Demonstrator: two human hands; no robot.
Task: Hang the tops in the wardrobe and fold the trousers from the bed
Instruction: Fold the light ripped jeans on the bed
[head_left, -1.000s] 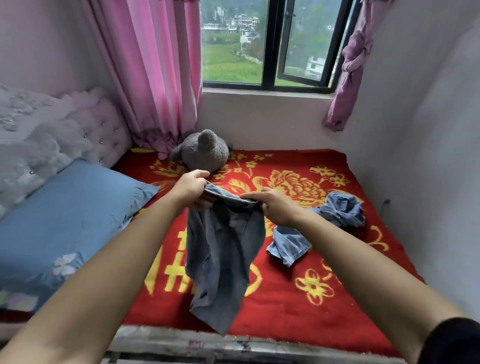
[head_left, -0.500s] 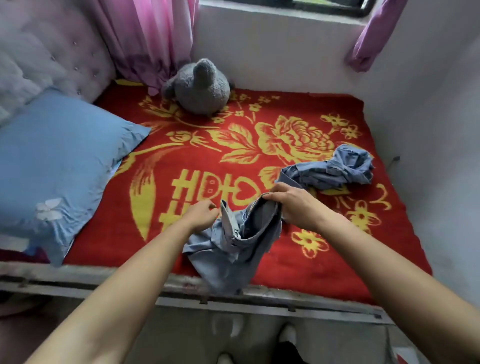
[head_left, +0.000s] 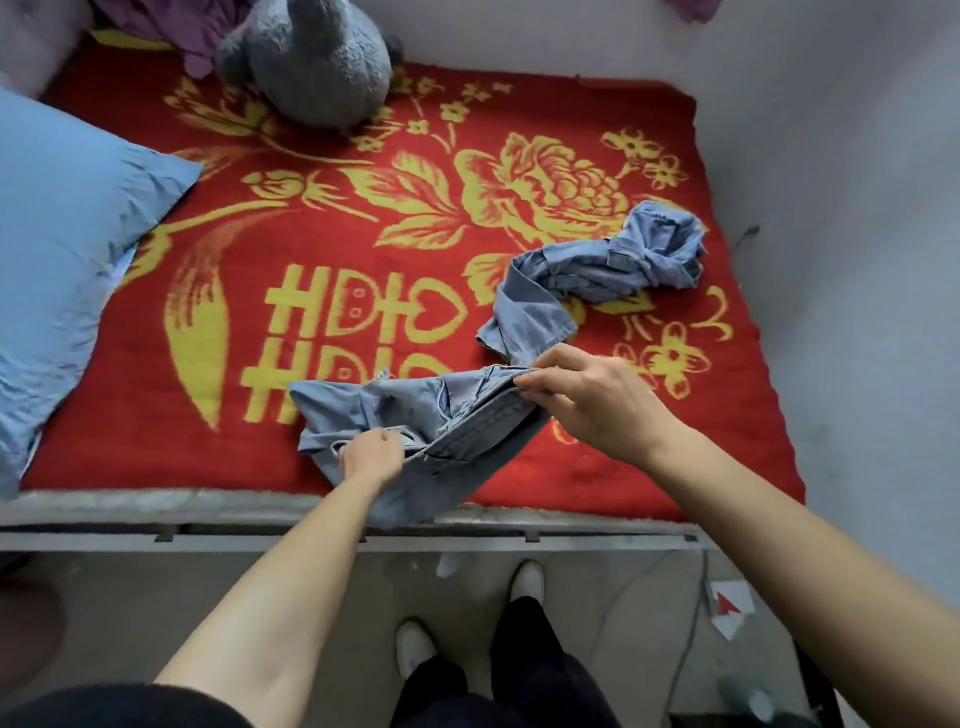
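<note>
While the L hand (head_left: 371, 457) bunches the jeans (head_left: 415, 410) at the bed's (head_left: 130, 415) near edge and the R hand (head_left: 597, 400) pinches the waistband, fingers clamped on denim, folding's barely begun imo. 2nd pair (head_left: 597, 275) lies crumpled behind, unfolded; no tops in view.

Blanket (head_left: 156, 415) bare between pillow (head_left: 67, 249) and trousers (head_left: 415, 402); crumpled denim (head_left: 597, 270), perhaps a top, obstructs right

Bed (head_left: 260, 506): blanket (head_left: 130, 415), pillow (head_left: 62, 249), plush toy (head_left: 317, 57), crumpled jeans (head_left: 597, 270).
</note>
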